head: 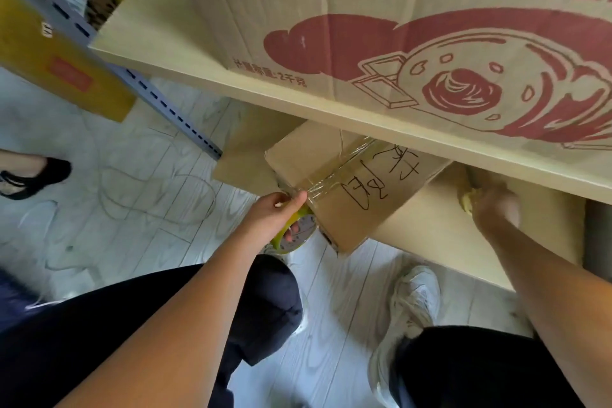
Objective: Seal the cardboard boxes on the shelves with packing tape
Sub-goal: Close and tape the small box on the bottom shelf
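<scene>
Under shelf (298, 103), tape strip (341, 169) apparently runs diagonally across box (364, 209).

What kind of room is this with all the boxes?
Probably a storeroom or small stockroom. Cardboard boxes sit on a pale shelf held by a slotted metal upright, and the left hand holds a tape roll against a taped box.

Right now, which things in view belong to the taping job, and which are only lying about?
Job: left hand gripping yellow-cored packing tape roll; handwritten brown cardboard box with clear tape strip; right hand.

Lying about: red-printed large carton; yellow box; thin floor cable.
</scene>
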A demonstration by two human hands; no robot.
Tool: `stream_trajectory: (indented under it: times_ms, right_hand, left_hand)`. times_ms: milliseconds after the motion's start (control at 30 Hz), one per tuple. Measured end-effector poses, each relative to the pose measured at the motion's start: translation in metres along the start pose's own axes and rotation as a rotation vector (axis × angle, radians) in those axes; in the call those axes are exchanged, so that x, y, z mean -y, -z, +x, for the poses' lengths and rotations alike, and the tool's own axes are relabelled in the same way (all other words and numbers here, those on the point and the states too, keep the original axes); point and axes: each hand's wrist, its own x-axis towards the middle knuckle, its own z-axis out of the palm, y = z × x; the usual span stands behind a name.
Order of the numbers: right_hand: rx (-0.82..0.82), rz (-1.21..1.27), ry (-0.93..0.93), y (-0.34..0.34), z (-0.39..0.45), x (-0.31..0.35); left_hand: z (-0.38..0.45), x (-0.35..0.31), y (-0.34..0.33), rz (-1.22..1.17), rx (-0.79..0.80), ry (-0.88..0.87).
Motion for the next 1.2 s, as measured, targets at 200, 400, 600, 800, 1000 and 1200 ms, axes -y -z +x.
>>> stream_trajectory:
  times_ms: [200,400,600,800,1000,1200]
  right_hand:
    - [0.088,-0.114,-0.051,0.005,-0.030,0.003]
    - [0.225,-0.017,-0.141,0.054,-0.064,0.000]
    - [0.177,-0.003,0.148,0.148,-0.156,0.012]
    - [0.795,-0.252,0.290,0.176,-0.270,0.056]
    - [0.829,-0.328,0.169,0.140,-0.261,0.094]
    - [0.875,-0.286,-0.009,0.115,-0.244,0.120]
  left_hand:
    - [-0.017,-0.003,-0.038,0.023,0.039,-0.084]
    - [-0.026,0.005,-0.082,-0.445,0.293,0.049]
    - [-0.028,0.000,-0.079,-0.406,0.259,0.054]
    - [-0.053,-0.004,-0.063,-0.393,0.328,0.023]
    - [-0.065,-0.005,-0.054,-0.517,0.346,0.093]
    - [-0.058,0.000,-0.048,-0.520,0.437,0.094]
